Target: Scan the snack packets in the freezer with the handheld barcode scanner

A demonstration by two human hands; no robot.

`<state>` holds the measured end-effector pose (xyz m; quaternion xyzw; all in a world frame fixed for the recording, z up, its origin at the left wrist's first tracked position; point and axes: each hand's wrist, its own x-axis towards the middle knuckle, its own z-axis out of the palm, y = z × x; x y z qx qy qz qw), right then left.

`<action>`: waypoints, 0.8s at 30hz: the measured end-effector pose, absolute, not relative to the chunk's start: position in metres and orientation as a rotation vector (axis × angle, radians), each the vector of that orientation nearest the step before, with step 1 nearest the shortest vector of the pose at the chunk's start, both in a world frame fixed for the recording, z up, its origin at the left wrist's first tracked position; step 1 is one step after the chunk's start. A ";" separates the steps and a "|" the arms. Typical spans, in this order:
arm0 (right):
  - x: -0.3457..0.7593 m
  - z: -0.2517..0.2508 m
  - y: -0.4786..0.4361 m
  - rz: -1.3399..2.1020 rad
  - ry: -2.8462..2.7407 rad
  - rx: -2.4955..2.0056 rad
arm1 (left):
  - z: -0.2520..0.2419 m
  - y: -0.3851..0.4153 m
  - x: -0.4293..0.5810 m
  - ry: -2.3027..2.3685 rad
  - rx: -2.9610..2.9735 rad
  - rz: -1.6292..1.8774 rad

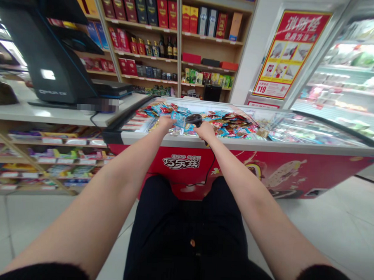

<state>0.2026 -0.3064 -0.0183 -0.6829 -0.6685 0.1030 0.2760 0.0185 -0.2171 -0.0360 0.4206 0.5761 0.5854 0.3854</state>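
Observation:
Over the near left part of a red freezer chest, my left hand grips a light blue packet. Just right of it, my right hand is wrapped round a black handheld scanner, whose head points left toward the packet. A dark cord hangs from the scanner down the chest's front. Below both hands lie many small wrapped packets, red, blue and brown, inside the chest.
On the left, a counter carries a dark checkout machine, with snack shelves below. Behind the chest stand shelves of boxes and bottles. A glass-fronted cooler is at the right, and the chest's glass lid covers its right part.

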 end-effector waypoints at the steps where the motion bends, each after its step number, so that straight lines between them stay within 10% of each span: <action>1: 0.202 -0.018 -0.307 0.271 -1.806 -1.832 | -0.036 -0.217 0.017 1.473 1.049 1.498; 24: 0.231 -0.021 -0.306 0.331 -1.683 -1.834 | -0.038 -0.216 0.011 1.676 1.101 1.454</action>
